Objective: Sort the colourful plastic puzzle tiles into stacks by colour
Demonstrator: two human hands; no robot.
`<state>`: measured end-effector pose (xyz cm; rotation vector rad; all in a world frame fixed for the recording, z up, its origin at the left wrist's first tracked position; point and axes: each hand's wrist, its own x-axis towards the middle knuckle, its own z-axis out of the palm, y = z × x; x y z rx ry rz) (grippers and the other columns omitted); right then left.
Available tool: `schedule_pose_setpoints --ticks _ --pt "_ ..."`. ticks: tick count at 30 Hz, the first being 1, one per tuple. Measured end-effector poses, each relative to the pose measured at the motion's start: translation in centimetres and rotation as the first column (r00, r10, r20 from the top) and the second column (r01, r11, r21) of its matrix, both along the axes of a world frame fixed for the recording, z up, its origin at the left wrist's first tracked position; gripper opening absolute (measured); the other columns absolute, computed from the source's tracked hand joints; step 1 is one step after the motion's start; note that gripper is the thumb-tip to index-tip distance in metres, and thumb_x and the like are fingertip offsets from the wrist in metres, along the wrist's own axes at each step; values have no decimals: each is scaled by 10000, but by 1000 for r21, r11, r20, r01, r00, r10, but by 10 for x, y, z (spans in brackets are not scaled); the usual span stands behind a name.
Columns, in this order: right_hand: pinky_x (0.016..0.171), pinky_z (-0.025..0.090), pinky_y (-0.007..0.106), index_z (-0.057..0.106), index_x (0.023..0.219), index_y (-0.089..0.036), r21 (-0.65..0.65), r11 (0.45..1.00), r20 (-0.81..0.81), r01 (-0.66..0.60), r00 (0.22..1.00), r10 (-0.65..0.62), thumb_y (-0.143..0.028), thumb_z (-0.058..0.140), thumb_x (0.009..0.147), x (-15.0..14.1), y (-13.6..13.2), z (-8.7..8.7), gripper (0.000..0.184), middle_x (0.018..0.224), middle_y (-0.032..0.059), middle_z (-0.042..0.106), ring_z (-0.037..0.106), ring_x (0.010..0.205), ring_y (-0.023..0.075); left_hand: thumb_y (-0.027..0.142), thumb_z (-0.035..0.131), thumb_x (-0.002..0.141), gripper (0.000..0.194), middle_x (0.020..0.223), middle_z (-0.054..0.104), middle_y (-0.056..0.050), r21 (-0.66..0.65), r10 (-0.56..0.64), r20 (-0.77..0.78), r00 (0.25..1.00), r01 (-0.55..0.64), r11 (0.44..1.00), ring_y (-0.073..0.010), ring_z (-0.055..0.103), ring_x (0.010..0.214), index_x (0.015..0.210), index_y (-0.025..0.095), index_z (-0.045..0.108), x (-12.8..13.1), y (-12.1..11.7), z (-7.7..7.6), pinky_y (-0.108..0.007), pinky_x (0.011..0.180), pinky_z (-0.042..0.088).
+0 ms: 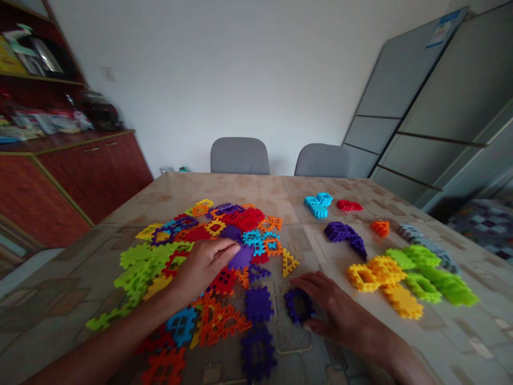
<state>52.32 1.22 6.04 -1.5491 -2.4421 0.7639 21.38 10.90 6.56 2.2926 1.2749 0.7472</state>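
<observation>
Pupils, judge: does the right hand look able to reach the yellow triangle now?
Probably yes: the yellow triangle lies just beyond the right hand, with nothing visibly between, though the purple ring sits at its fingers.

On my feed I'm logging purple on the flat piece (242,259) and darker purple on the ring piece (289,307), while the pile (198,233) is showing lime, red, orange, yellow, blue and purple. Stacks (385,270) are reading cyan, red, purple, orange, grey, yellow, lime. I'm tagging the tablecloth (276,187) beige-brown with rectangle patches, chairs (239,156) grey, wall (248,64) off-white, cabinet (94,179) reddish-brown.
</observation>
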Motion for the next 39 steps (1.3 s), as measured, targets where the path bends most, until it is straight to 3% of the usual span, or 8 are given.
schedule_pose_setpoints --ticks 4,9,15,18,21,26,32,39 --pt "1138 364 490 520 1472 -198 28 1000 -18 -4 1000 5 -235 699 824 0 0 -2 674 1447 145 557 480 1332 327 501 335 984 471 504 486 58 -166 -85 67 994 95 981 -127 519 453 646 218 503 25 -22 -13 -197 444 358" --pt "1144 358 471 516 1473 -191 15 1000 -11 -2 1000 2 -219 690 837 -1 -1 0 660 1451 140 553 468 1340 310 407 392 948 374 558 604 40 -237 -128 74 989 142 961 -133 607 484 830 195 677 37 -30 -31 -194 483 413" --pt "1127 379 473 529 1456 -187 42 999 -38 -24 999 26 -228 684 844 0 0 -2 632 1425 137 574 493 1311 305 291 478 934 324 870 756 -50 -102 -71 -46 996 66 993 -211 696 757 1149 230 713 30 -35 -25 -320 748 532" --pt "1123 387 469 532 1452 -181 57 998 -39 -26 999 28 -192 680 817 1 0 -5 652 1416 134 581 499 1308 303 294 581 919 307 1159 727 -75 -38 -123 -108 986 120 992 -268 672 1043 1204 259 691 33 -42 -20 -410 954 505" --pt "1131 379 485 521 1463 -183 48 999 -20 -16 1000 17 -189 675 815 0 0 -4 666 1444 143 562 483 1331 313 324 778 809 487 1251 691 -75 -13 -178 -158 971 179 984 -318 588 1207 1275 261 651 41 -49 -21 -474 1088 435" --pt "1151 361 494 471 1507 -184 15 1000 6 10 1000 -10 -176 674 815 -1 -1 1 721 1495 157 517 457 1368 323 283 851 760 606 1259 687 -91 -18 -189 -190 963 189 982 -336 583 1212 1318 229 620 47 -50 -25 -515 1096 440" --pt "1153 358 500 472 1504 -191 16 1000 -9 8 1000 -8 -170 652 839 -1 -2 1 689 1500 150 519 456 1374 312 220 789 805 672 1420 604 -53 -39 -151 -146 978 146 988 -270 559 1288 1415 286 515 31 -43 -21 -439 1113 449" --pt "1152 366 488 492 1490 -198 16 1000 -32 7 999 -6 -175 641 862 0 -2 4 646 1476 141 545 469 1362 302 243 807 766 719 1407 609 -71 -53 -218 -266 939 211 976 -328 547 1289 1422 296 517 29 -57 -36 -523 1128 423"
